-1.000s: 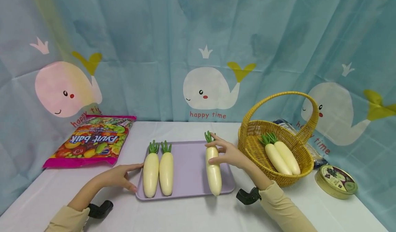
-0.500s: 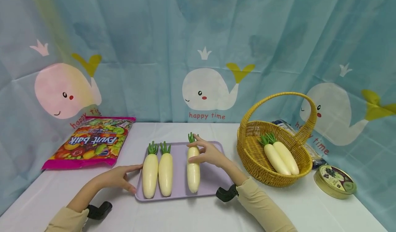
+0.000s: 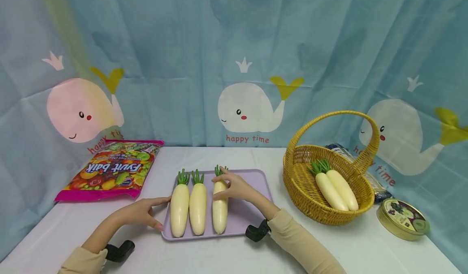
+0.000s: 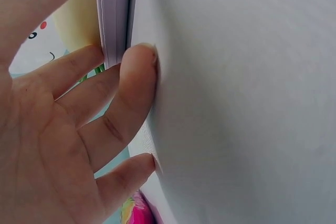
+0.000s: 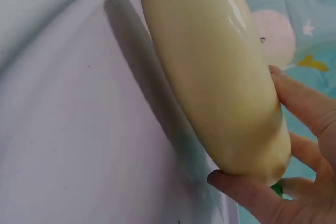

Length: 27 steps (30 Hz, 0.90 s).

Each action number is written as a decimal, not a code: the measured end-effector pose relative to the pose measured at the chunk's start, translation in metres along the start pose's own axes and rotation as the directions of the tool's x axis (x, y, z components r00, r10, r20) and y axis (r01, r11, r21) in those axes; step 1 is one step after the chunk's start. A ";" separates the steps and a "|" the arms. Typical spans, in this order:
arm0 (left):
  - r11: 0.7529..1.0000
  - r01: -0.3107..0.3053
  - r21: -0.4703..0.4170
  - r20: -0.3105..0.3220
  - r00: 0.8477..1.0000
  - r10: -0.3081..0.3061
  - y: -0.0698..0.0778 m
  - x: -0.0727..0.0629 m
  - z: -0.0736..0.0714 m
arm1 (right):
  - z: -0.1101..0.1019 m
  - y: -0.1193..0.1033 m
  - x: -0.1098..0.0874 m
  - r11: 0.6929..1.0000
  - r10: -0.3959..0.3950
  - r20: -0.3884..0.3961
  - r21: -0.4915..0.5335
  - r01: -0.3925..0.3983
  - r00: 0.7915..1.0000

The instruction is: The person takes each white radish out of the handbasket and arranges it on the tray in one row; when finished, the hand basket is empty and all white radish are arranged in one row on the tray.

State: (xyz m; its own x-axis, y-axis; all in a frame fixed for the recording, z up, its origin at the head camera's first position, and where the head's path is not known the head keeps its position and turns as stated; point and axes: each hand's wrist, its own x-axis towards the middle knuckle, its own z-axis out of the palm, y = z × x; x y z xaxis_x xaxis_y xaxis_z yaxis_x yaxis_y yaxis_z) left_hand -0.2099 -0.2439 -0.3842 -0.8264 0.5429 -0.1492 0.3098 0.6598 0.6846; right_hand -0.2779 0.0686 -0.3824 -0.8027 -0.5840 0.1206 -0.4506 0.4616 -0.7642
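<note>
Near the leafy end, my right hand (image 3: 234, 186) grips a white radish (image 3: 220, 213) between thumb and fingers. That radish (image 5: 210, 72) fills much of the right wrist view, with a dark gap of shadow between it and the tray floor. Two more white radishes, one outer (image 3: 179, 211) and one inner (image 3: 198, 209), lie side by side at the left of the lilac tray (image 3: 248, 221), leaves pointing away. My left hand (image 3: 140, 215) rests at the tray's left edge with fingers spread; in the left wrist view its fingertips touch the tray rim (image 4: 113, 19).
A wicker basket (image 3: 310, 209) with a tall handle stands to the right, holding two white radishes (image 3: 338, 188). Beside it are a round tin (image 3: 403, 219) and a partly hidden packet (image 3: 378, 186). A fruit-candy bag (image 3: 109, 170) lies at the back left.
My right hand has carried the radish leftward across the tray, from its right side to near the two lying radishes, and lower. My left hand has stayed at the tray's edge.
</note>
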 end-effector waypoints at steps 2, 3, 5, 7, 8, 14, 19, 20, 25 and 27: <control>1.000 0.001 0.000 -0.001 1.000 -0.001 0.000 -0.001 0.000 | 0.001 -0.001 0.003 0.999 -0.007 0.007 -0.048 0.007 1.000; 1.000 0.001 -0.001 -0.001 1.000 -0.001 0.000 -0.001 0.000 | 0.002 -0.001 0.004 0.998 -0.008 0.013 -0.068 0.009 1.000; 1.000 -0.003 0.000 0.000 1.000 0.003 0.000 -0.001 0.000 | 0.003 -0.002 0.006 0.996 -0.001 0.027 -0.091 0.003 1.000; 1.000 -0.005 0.002 -0.001 1.000 0.005 0.001 0.000 0.000 | 0.003 -0.003 0.007 0.993 0.014 0.037 -0.118 -0.010 0.999; 1.000 -0.004 0.002 -0.002 1.000 0.004 0.001 0.000 0.000 | 0.004 -0.004 0.007 0.992 0.025 0.042 -0.126 -0.020 0.999; 1.000 0.002 0.001 0.004 1.000 -0.002 0.002 0.000 -0.002 | 0.003 -0.012 0.010 0.977 0.076 0.057 -0.204 -0.063 0.995; 1.000 0.003 -0.004 0.006 1.000 -0.003 0.003 0.000 -0.002 | 0.004 -0.017 0.014 0.954 0.086 0.095 -0.295 -0.055 0.992; 1.000 0.004 -0.005 0.006 1.000 -0.004 0.004 0.000 -0.002 | 0.004 -0.018 0.015 0.951 0.085 0.100 -0.306 -0.050 0.991; 1.000 0.011 0.000 0.005 1.000 -0.011 0.005 -0.001 -0.002 | 0.007 -0.022 0.015 0.945 0.072 0.083 -0.325 -0.041 0.994; 1.000 0.018 0.005 0.003 1.000 -0.018 0.006 -0.001 -0.002 | 0.007 -0.023 0.014 0.950 0.070 0.074 -0.309 -0.044 0.995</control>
State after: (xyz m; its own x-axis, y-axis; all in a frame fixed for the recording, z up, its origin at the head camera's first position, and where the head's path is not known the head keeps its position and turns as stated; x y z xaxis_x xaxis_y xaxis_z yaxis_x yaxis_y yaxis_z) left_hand -0.2085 -0.2418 -0.3783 -0.8304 0.5327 -0.1632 0.2979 0.6721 0.6779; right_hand -0.2764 0.0451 -0.3670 -0.8011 -0.5982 0.0193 -0.5135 0.6705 -0.5355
